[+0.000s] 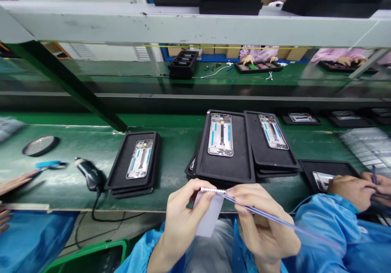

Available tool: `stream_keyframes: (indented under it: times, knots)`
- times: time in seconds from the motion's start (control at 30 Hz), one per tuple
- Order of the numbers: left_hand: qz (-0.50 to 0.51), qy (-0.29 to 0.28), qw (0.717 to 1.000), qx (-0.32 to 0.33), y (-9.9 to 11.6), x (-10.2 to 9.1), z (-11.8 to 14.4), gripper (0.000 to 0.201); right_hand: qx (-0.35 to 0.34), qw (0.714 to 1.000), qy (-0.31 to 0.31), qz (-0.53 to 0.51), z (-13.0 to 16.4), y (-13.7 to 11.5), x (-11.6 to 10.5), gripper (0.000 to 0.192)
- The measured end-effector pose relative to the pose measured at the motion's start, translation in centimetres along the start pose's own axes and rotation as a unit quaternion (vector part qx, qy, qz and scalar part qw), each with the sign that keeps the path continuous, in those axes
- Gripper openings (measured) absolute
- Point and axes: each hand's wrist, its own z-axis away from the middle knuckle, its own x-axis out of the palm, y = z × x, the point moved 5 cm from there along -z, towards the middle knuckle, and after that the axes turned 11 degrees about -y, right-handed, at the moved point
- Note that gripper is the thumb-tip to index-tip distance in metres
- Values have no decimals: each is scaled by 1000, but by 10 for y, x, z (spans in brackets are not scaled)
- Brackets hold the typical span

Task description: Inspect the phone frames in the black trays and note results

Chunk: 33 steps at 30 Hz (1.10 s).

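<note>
My left hand [186,212] pinches a white sheet [210,216] between thumb and fingers, in front of the bench edge. Along its top runs a narrow strip with a row of dots, and a bit of red shows at its left side. My right hand [262,216] is closed on slim bluish tweezers [269,218], whose tip end meets the right end of the strip. Just beyond both hands, a phone frame [220,134] with blue strips lies in a black tray [238,167] on a stack. What the sheet carries is too small to tell.
More black trays with phone frames stand left [140,159] and right [273,131]. A dark corded tool [91,175] and a round dish [40,145] lie left. Co-workers' hands are at the right [351,191] and left [18,181]. A shelf beam [195,29] crosses above.
</note>
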Motion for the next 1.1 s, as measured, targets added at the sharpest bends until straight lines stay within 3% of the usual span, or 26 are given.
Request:
stream_keyframes:
  times: [0.13, 0.2, 0.3, 0.43, 0.53, 0.6, 0.73, 0.93, 1.1]
  knots:
    - [7, 17, 1000, -26, -11, -24, 8, 52, 11, 999, 27, -45, -3, -3, 22, 36]
    - [-17, 43, 998, -42, -21, -51, 17, 48, 17, 996, 34, -79, -6, -8, 43, 31]
    - [-86, 101, 988, -78, -48, -101, 39, 34, 66, 988, -12, -137, -15, -5, 94, 26]
    - [-218, 193, 951, -101, -94, -156, 75, 23, 207, 945, -125, -222, -32, 40, 188, 8]
    - [-294, 194, 929, -111, -124, -168, 86, 23, 305, 892, -216, -253, -36, 88, 254, 30]
    - [-323, 170, 923, -120, -139, -166, 85, 23, 341, 868, -267, -244, -33, 114, 282, 46]
    - [-345, 119, 921, -134, -157, -159, 76, 22, 364, 850, -315, -213, -26, 136, 300, 49]
    - [-326, 96, 929, -146, -166, -159, 74, 21, 341, 862, -338, -160, -23, 130, 301, 28]
    - [-314, 97, 931, -156, -164, -161, 73, 21, 325, 872, -338, -143, -25, 128, 303, 24]
